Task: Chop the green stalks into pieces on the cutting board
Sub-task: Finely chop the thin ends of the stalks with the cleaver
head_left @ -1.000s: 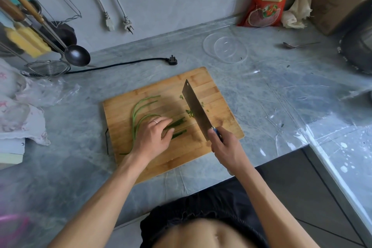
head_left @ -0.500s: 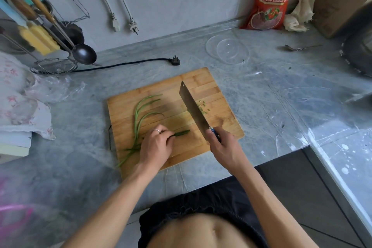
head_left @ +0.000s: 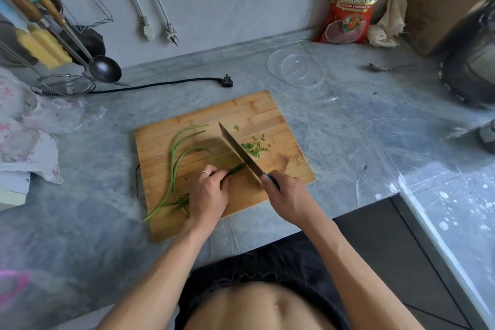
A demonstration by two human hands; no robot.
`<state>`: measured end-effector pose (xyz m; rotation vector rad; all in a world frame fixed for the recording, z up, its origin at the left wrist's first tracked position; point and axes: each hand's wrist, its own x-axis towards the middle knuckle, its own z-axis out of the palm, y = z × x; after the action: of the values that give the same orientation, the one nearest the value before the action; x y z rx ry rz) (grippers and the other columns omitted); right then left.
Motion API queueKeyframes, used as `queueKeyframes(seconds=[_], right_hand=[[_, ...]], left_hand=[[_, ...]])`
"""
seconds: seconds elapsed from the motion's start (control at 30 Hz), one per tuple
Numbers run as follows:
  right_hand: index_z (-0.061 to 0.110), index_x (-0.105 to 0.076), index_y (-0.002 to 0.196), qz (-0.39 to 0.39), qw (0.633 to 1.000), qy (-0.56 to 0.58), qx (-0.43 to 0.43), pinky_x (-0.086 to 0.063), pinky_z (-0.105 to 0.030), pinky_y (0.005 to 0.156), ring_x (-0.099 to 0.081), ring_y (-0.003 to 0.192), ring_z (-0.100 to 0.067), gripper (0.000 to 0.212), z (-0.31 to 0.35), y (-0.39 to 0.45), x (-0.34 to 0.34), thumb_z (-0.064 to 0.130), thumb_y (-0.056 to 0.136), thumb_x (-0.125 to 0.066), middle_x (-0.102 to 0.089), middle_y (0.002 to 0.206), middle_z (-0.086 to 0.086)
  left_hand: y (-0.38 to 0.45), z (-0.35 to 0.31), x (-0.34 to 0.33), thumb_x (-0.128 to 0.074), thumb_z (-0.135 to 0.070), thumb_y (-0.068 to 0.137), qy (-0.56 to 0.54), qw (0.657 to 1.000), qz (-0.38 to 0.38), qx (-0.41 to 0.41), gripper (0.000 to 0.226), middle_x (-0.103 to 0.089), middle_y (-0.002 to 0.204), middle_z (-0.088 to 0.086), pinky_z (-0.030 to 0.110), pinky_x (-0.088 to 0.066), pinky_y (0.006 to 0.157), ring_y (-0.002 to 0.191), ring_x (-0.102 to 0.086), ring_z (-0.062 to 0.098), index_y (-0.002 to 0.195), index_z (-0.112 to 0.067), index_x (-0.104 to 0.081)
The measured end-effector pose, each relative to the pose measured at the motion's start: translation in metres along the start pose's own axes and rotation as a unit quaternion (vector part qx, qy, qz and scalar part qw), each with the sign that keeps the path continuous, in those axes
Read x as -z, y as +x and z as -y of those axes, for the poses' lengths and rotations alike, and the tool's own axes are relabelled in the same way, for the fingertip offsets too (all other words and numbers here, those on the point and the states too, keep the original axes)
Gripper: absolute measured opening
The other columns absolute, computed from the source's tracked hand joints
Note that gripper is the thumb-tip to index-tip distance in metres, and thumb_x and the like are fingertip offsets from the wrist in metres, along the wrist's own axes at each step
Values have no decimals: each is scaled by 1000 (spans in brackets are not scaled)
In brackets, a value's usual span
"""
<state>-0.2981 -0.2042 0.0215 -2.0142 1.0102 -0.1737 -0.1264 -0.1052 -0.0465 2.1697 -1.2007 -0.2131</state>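
Observation:
A wooden cutting board [head_left: 281, 115] lies on the grey counter. Long green stalks [head_left: 175, 166] curve across its left half, their ends bundled under my left hand [head_left: 207, 195], which grips them with curled fingers; a short dark green tip sticks out toward the blade. My right hand [head_left: 288, 197] holds the handle of a cleaver [head_left: 238, 153], whose blade stands edge-down on the board just right of the stalk tip. Small chopped green pieces [head_left: 254, 146] lie scattered to the right of the blade.
A clear glass lid [head_left: 294, 68] and a black plug with cord [head_left: 226, 80] lie behind the board. A spoon [head_left: 388, 67], a red bag [head_left: 351, 2], a cardboard box and a dark pot stand at the back right. Ladle, strainer and plastic bags crowd the left.
The stalks have slid to the left, their ends now hanging off the board's left front. The stalk tip by the blade is shorter, and more chopped pieces lie right of the cleaver.

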Motion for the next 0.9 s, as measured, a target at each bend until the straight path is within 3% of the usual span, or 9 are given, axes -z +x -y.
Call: queueKeyframes(seconds=[0.1, 0.27, 0.67, 0.9], right_hand=[[4, -48, 74, 11, 1000, -7, 13, -30, -31, 52, -38, 52, -18, 45, 1, -1, -1, 38, 102, -41, -50, 62, -14], [17, -35, 65, -16, 1000, 25, 1, -26, -31, 51, -28, 49, -15, 42, -5, -6, -2, 34, 103, -42, -35, 55, -1], [9, -38, 66, -33, 998, 46, 0, -25, -32, 51, -26, 49, -14, 43, -3, -3, -1, 32, 102, -43, -34, 55, -3], [8, -44, 70, 8, 1000, 21, 16, -26, -30, 51, -31, 49, -14, 42, 0, -8, -10, 35, 102, -43, -38, 56, -2]], left_hand=[[-4, 3, -3, -70, -14, 88, -4, 1000, -13, 6, 14, -62, 92, 6, 40, -53, 68, 81, -61, 29, 100, -9, -75], [-9, 7, -8, -74, -11, 85, 5, 998, -61, 0, 16, -65, 94, 6, 44, -52, 77, 86, -60, 30, 100, -7, -76], [-4, -5, -15, -70, -7, 87, -47, 997, -54, 36, 13, -62, 89, 5, 42, -52, 69, 78, -60, 25, 99, -7, -76], [-8, -8, -15, -65, -15, 89, -73, 995, -58, 31, 14, -61, 87, 4, 35, -49, 65, 75, -59, 20, 96, -12, -77]])
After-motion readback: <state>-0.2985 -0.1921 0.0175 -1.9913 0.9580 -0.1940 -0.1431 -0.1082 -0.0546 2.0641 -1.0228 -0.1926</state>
